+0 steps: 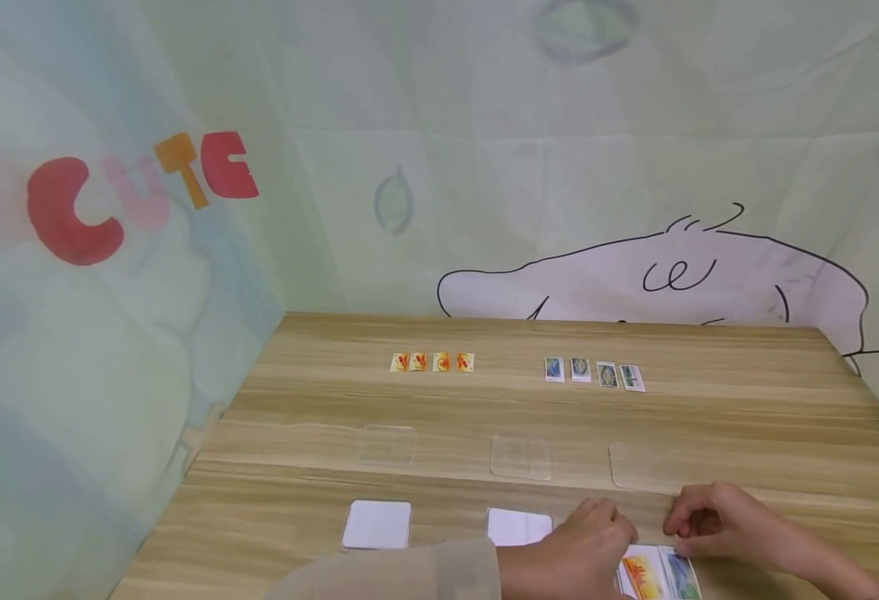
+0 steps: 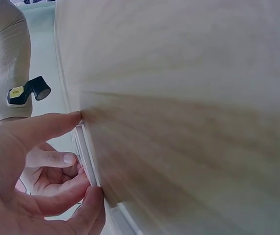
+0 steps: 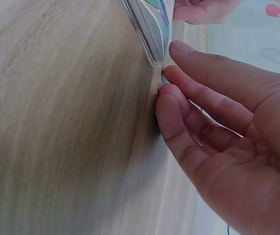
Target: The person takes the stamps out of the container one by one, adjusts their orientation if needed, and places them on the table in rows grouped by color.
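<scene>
In the head view my left hand (image 1: 577, 546) is at the left side of a white square card stack at the front right. The left wrist view shows its thumb and fingertips gripping the edges of the thin layered stack (image 2: 87, 154). An orange-and-yellow stamp (image 1: 643, 575) and a blue-green stamp (image 1: 681, 573) lie side by side on top. My right hand (image 1: 739, 529) is at the stack's far right corner. Its thumb is close to the blue-green stamp, and its loosely bent fingers rest near the table with nothing held between them.
Two white square cards (image 1: 376, 524) (image 1: 519, 526) lie to the left. Clear plastic squares (image 1: 385, 446) (image 1: 521, 457) (image 1: 641, 467) form a row behind. Farther back lie several orange stamps (image 1: 441, 362) and several green-blue stamps (image 1: 581, 370). Printed curtains border the wooden table (image 1: 297, 467).
</scene>
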Motion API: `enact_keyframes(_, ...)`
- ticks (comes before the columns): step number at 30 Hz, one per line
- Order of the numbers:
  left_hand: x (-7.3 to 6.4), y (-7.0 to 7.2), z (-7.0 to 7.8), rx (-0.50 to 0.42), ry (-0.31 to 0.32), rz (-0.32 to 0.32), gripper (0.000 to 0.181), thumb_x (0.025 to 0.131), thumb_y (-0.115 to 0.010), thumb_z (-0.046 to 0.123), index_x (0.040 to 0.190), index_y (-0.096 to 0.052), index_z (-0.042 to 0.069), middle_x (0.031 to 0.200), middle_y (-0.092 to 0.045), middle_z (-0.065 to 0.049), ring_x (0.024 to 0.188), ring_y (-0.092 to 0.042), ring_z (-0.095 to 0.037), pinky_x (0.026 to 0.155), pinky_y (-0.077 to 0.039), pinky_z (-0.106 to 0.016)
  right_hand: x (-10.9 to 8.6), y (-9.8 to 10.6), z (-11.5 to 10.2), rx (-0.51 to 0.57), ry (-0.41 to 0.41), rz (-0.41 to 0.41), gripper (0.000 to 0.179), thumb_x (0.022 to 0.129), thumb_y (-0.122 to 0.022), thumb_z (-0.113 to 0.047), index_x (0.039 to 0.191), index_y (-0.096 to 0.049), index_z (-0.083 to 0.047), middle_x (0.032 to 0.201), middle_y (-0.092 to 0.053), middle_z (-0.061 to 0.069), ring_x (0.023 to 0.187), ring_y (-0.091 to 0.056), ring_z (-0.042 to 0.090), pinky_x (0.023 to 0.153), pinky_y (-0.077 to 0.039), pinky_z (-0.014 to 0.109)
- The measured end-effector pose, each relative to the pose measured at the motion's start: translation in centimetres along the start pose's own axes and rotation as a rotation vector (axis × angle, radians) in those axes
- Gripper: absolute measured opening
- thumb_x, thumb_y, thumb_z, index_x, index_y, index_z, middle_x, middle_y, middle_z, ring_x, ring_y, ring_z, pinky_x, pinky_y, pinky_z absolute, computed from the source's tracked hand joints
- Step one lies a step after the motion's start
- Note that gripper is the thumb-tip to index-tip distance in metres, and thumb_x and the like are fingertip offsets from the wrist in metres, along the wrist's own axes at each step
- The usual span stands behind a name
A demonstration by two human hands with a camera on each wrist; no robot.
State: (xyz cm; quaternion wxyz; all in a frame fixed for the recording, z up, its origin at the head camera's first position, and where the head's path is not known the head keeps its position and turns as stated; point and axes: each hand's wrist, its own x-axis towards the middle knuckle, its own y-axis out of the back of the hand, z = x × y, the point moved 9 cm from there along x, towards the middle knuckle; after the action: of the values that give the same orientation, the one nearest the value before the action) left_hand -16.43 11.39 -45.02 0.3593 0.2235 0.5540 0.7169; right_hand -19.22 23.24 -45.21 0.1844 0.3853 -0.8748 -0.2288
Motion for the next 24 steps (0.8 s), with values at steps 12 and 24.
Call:
enact_keyframes(12, 0.13, 0.0, 0.06, 0.041, -0.006, 0.025, 0.062, 0.068, -0.087, 0.055, 0.116, -0.07, 0.021, 0.101, -0.056, 0.011, 0.095, -0.045, -0.003, 0.082, -0.037, -0.013, -0.09, -0.17, -0.06, 0.006, 0.027, -0.008, 0.015, 0.082, -0.076, 0.005, 0.091, -0.069, -0.005, 0.086, -0.064, 0.005, 0.074, -0.058, 0.007, 0.056, -0.051, 0.025)
enact_keyframes(24, 0.13, -0.12, 0.07, 0.015, -0.021, -0.003, 0.061, 0.07, -0.086, 0.054, 0.117, -0.07, 0.018, 0.102, -0.056, 0.009, 0.094, -0.043, -0.002, 0.081, -0.035, -0.014, -0.18, -0.32, -0.07, -0.014, 0.024, -0.016, 0.013, 0.085, -0.076, -0.003, 0.093, -0.071, -0.011, 0.088, -0.064, -0.004, 0.074, -0.058, 0.005, 0.056, -0.051, 0.024)
